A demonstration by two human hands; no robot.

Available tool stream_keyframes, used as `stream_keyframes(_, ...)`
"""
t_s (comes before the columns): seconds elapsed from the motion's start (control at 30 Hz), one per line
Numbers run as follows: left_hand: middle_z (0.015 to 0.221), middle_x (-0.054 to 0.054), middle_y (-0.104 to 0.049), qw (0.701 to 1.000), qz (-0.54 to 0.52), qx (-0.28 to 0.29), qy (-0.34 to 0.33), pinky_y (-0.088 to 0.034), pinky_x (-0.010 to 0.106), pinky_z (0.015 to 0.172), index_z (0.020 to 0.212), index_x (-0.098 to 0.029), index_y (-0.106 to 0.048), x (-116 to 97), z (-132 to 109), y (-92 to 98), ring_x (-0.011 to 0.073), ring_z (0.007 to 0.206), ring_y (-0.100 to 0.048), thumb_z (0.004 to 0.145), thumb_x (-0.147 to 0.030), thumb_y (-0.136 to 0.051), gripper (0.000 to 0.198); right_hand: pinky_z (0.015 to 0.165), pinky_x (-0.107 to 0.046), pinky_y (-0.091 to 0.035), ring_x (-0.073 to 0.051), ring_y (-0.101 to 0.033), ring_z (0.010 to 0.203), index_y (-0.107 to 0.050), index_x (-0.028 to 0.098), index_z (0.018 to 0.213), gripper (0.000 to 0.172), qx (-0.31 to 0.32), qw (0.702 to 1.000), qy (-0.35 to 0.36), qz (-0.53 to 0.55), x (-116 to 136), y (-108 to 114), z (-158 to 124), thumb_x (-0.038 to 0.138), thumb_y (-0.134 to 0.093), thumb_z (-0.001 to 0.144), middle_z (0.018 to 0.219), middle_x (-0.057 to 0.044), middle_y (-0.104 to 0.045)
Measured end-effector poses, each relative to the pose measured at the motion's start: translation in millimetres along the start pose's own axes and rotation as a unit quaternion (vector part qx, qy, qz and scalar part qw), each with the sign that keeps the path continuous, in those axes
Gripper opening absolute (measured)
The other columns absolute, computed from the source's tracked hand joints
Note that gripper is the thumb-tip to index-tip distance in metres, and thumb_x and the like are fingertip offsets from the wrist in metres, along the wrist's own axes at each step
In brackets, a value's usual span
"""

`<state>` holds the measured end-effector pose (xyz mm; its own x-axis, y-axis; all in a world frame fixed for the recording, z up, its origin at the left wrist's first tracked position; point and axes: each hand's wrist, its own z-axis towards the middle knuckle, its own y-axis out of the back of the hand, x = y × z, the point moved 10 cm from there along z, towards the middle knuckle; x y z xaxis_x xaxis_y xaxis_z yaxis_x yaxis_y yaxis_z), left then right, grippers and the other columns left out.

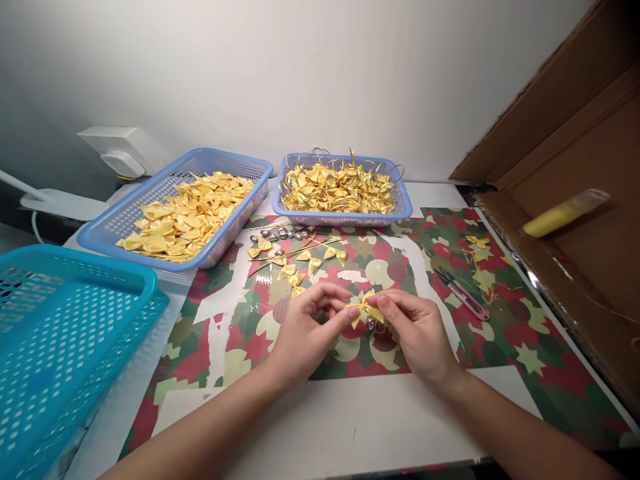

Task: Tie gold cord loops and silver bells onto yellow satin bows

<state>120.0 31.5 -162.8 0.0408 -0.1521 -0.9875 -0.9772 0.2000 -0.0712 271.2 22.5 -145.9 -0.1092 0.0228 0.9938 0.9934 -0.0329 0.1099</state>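
Between my two hands is a yellow ribbon bow (369,312), held just above the patterned table cover. My left hand (320,323) pinches its left side with thumb and forefinger. On the other side my right hand (413,327) grips it between thumb and fingertips. A small silver bell (371,325) shows just under the bow. Beyond my hands lie several loose yellow bows (314,265), a group of silver bells (283,233) and some thin gold cords (295,251).
A blue basket (215,257) of yellow bows stands back left; another blue basket (345,219) holds bows with gold cords. Left is a teal basket (150,283). A pink-handled thread snipper (463,293) lies right, near a cardboard wall (575,147) with a yellow tube (565,213).
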Motion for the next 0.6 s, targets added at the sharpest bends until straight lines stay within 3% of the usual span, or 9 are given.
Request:
stream_keyframes(0.07, 0.068, -0.003, -0.066, 0.997, -0.055, 0.013, 0.047, -0.049, 0.019, 0.062, 0.089, -0.018, -0.063, 11, 0, -5.2, 0.0088, 0.065, -0.061, 0.076, -0.029, -0.074, 0.021, 0.042, -0.024, -0.046, -0.014, -0.061, 0.058, -0.076, 0.021, 0.078, 0.026, -0.001, 1.000, 0.006, 0.003, -1, -2, -2, 0.042, -0.062, 0.085, 0.076, -0.005, -0.070)
stream_keyframes(0.17, 0.069, -0.001, -0.067, 0.990, -0.096, 0.016, 0.098, -0.049, 0.017, 0.059, 0.081, -0.016, -0.064, 20, -1, -8.4, 0.0088, 0.064, -0.062, 0.070, -0.028, -0.079, 0.022, 0.044, -0.025, -0.047, -0.015, -0.061, 0.061, -0.075, 0.022, 0.080, 0.025, 0.001, 1.000, 0.018, -0.014, 0, -2, -2, 0.040, -0.060, 0.087, 0.082, -0.006, -0.070)
stream_keyframes(0.27, 0.068, -0.001, -0.068, 0.990, -0.091, -0.014, 0.104, -0.049, 0.016, 0.060, 0.074, -0.015, -0.064, 21, -1, -1.6, 0.0080, 0.064, -0.062, 0.070, -0.028, -0.080, 0.021, 0.062, -0.030, -0.053, -0.019, -0.063, 0.082, -0.068, 0.021, 0.071, 0.026, 0.005, 0.996, 0.067, -0.059, 12, 0, -3, 0.034, -0.055, 0.090, 0.090, -0.007, -0.067)
stream_keyframes(0.4, 0.067, -0.001, -0.066, 0.993, -0.068, -0.033, 0.093, -0.049, 0.016, 0.059, 0.074, -0.016, -0.063, 19, -2, 3.8, 0.0080, 0.064, -0.062, 0.072, -0.029, -0.078, 0.020, 0.083, -0.034, -0.048, -0.020, -0.057, 0.097, -0.052, 0.018, 0.057, 0.033, 0.055, 0.980, 0.147, -0.125, 32, -6, -5, 0.021, -0.051, 0.089, 0.098, -0.007, -0.056)
stream_keyframes(0.6, 0.064, -0.002, -0.065, 0.997, -0.050, -0.007, 0.062, -0.049, 0.016, 0.055, 0.075, -0.017, -0.061, 13, -4, -3.2, 0.0080, 0.059, -0.061, 0.075, -0.026, -0.074, 0.017, 0.087, -0.033, -0.043, -0.021, -0.052, 0.107, -0.048, 0.016, 0.052, 0.036, 0.128, 0.982, 0.075, -0.113, 17, -17, -2, 0.019, -0.051, 0.087, 0.111, -0.006, -0.051)
